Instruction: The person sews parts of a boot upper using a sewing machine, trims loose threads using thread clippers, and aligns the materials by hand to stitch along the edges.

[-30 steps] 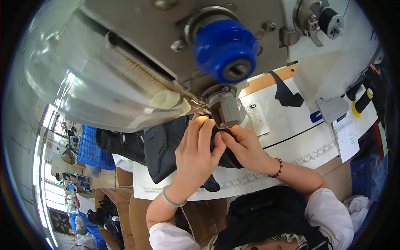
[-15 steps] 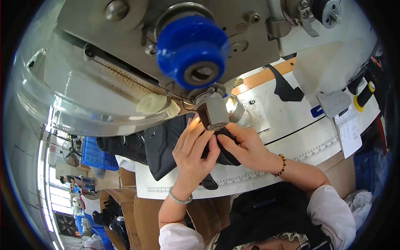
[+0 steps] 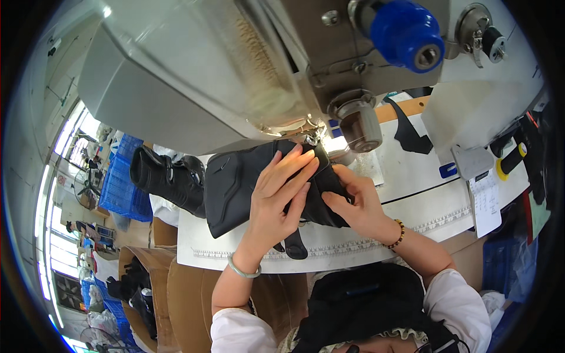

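A black leather-like boot upper (image 3: 229,187) with raised seams lies on the white sewing machine table, its far edge beneath the machine's needle area (image 3: 310,136). My left hand (image 3: 276,191) rests on top of it, fingers stretched out and fingertips close to the needle area. At the upper's right edge, my right hand (image 3: 360,205) is closed, with the thumb and fingers pinching the black material. A small black tab (image 3: 295,244) hangs below the upper, between my wrists. My left hand covers part of the upper.
The sewing machine (image 3: 170,109) arches overhead, with a blue knob (image 3: 407,36) and a grey cylinder (image 3: 360,126) hanging low. A black boot (image 3: 168,179) stands left. A ruler strip (image 3: 412,225) follows the near table edge. Cardboard boxes (image 3: 188,300) sit below; a thread spool (image 3: 512,162) lies right.
The view has shifted, so the machine head sits farther right and more of the upper shows. My left fingers have straightened and flattened on the upper; my right hand still pinches its edge.
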